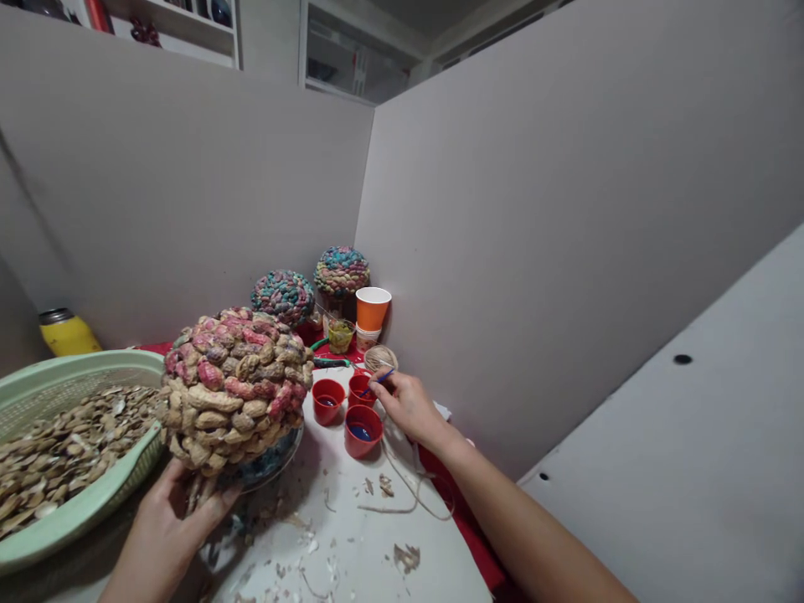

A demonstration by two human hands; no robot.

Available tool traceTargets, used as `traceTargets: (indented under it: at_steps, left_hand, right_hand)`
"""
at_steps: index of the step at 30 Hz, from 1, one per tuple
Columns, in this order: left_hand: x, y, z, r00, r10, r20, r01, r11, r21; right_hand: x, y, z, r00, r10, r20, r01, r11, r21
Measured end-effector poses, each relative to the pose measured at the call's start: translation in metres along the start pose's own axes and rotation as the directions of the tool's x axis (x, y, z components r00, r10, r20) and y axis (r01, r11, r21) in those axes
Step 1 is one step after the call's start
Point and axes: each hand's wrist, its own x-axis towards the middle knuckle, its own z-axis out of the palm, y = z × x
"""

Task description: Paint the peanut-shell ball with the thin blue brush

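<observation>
I'd hold the peanut-covered ball (235,389), left of the red cups (363,444), steady with the left hand (176,515) gripping beneath it, while the right hand (408,406) (pinching what looks like a thin blue brush (380,379)) sheds excess against the farthest cup (353,394).

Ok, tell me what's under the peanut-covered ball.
Beneath the peanut-covered ball, the left hand holds it, and part of a blue-stained dish shows. The ball and hand cover the rest.
</observation>
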Motion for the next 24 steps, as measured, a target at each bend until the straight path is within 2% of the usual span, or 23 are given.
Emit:
traceTargets:
  at_steps: [6, 9, 14, 19, 24]
  left_hand:
    - [-0.004, 0.013, 0.002, 1.000, 0.000, -0.029, 0.001, 0.999, 0.032]
    - [-0.004, 0.009, 0.002, 0.999, 0.012, -0.039, -0.010, 0.999, 0.051]
    - [-0.003, 0.003, 0.000, 1.000, 0.026, 0.010, -0.026, 0.998, 0.054]
    - [-0.004, 0.008, 0.002, 1.000, 0.016, 0.001, -0.016, 1.000, -0.019]
    - [-0.003, 0.004, 0.005, 1.000, 0.018, -0.004, -0.018, 0.998, -0.068]
  right_hand:
    - [0.002, -0.001, -0.008, 0.993, 0.087, -0.083, -0.067, 0.974, 0.218]
    - [-0.001, 0.001, -0.016, 0.978, 0.156, -0.135, -0.106, 0.941, 0.320]
    - [-0.007, 0.005, -0.025, 0.942, 0.258, -0.216, -0.135, 0.879, 0.458]
    - [-0.008, 0.000, -0.033, 0.903, 0.309, -0.298, -0.095, 0.821, 0.564]
    - [-0.010, -0.026, -0.038, 0.883, 0.281, -0.376, 0.029, 0.767, 0.641]
